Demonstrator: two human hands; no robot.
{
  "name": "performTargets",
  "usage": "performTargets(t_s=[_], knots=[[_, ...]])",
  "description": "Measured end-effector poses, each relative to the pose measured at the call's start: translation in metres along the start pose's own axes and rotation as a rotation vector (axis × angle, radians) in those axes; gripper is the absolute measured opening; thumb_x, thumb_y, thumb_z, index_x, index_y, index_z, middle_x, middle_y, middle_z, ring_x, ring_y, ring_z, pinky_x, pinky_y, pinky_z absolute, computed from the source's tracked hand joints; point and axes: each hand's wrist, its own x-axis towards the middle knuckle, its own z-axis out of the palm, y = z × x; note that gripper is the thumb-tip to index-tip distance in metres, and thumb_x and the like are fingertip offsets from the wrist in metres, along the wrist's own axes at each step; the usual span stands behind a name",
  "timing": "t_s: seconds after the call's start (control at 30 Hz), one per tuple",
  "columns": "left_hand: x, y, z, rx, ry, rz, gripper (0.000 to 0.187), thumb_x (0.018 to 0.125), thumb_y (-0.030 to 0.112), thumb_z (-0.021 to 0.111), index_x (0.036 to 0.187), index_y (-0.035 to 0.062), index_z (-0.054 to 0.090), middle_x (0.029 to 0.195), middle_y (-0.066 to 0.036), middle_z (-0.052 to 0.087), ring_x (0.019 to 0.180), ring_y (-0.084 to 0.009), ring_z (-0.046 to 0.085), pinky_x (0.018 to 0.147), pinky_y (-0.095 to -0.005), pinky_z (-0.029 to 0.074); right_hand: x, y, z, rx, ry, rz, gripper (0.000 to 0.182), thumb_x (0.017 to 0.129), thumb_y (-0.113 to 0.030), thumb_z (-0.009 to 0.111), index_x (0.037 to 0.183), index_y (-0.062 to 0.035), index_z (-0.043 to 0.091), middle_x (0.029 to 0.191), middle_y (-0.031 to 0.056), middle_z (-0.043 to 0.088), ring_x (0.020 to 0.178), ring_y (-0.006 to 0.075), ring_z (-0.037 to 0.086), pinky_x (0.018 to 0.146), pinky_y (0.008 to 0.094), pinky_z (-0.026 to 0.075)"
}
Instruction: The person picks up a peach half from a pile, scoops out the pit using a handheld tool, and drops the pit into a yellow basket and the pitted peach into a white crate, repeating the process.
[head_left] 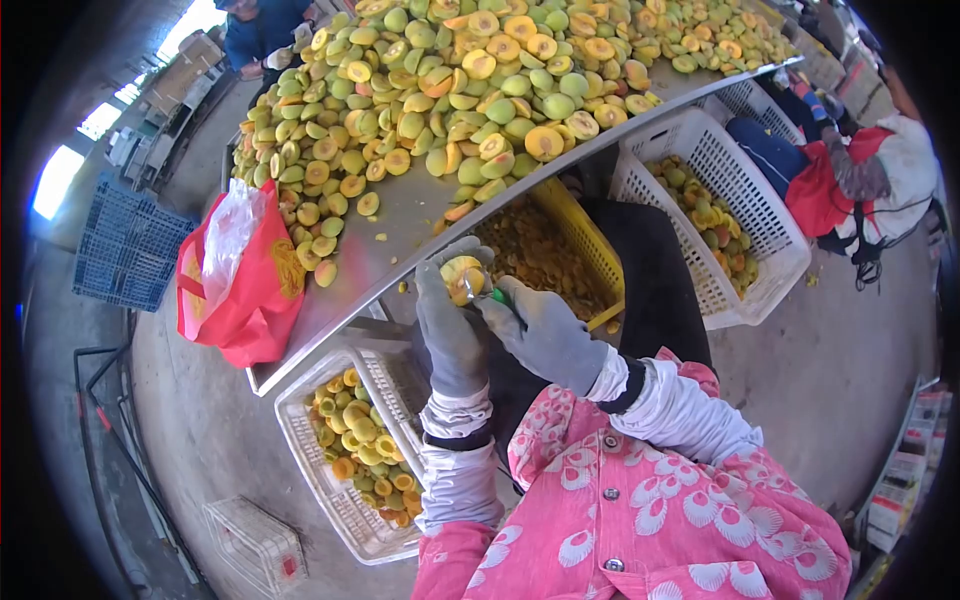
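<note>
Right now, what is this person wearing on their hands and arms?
Both hands wear grey work gloves: the left hand and the right hand. White sleeve covers run up the forearms, gathered at the wrists over a dark cuff. Above them are pink sleeves printed with white shell-like shapes and fitted with snap buttons.

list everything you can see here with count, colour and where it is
fruit halves: too many to count, green and yellow-orange, heaped on the table
table: one, grey metal, running across the upper middle
white crates: two with fruit, one right of the table, one below it
yellow crate: one, under the table edge, holding orange scraps
red bag: one, at the table's left end
blue crate: one, on the floor at left
other people: one top left, one at right
left hand: grey glove, holding a fruit half
right hand: grey glove, holding a green-handled tool
</note>
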Motion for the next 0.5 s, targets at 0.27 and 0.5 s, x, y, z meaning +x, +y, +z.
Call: performTargets(t_s=[0.27, 0.5], knots=[[-0.029, 0.021, 0.019, 0.167, 0.107, 0.195, 0.052, 0.106, 0.038, 0.028, 0.111, -0.0021, 0.06, 0.097, -0.014, 0.067, 0.088, -0.018, 0.06, 0.08, -0.0298, 0.047, -0.019, -0.025, 0.005, 0.15, 0.01, -0.018, 0.037, 0.102, -0.035, 0.051, 0.115, -0.001, 0.057, 0.081, 0.0267, 0.065, 0.08, 0.0466, 0.064, 0.067, 0.0474, 0.052], [-0.03, 0.023, 0.015, 0.15, 0.05, 0.121, 0.054, 0.106, 0.04, 0.028, 0.114, -0.0026, 0.06, 0.093, -0.014, 0.068, 0.083, -0.0178, 0.06, 0.079, -0.0298, 0.047, -0.02, -0.041, -0.01, 0.252, -0.174, 0.201, 0.04, 0.103, -0.036, 0.048, 0.117, 0.0005, 0.057, 0.088, 0.0262, 0.066, 0.087, 0.045, 0.066, 0.073, 0.0436, 0.052]])
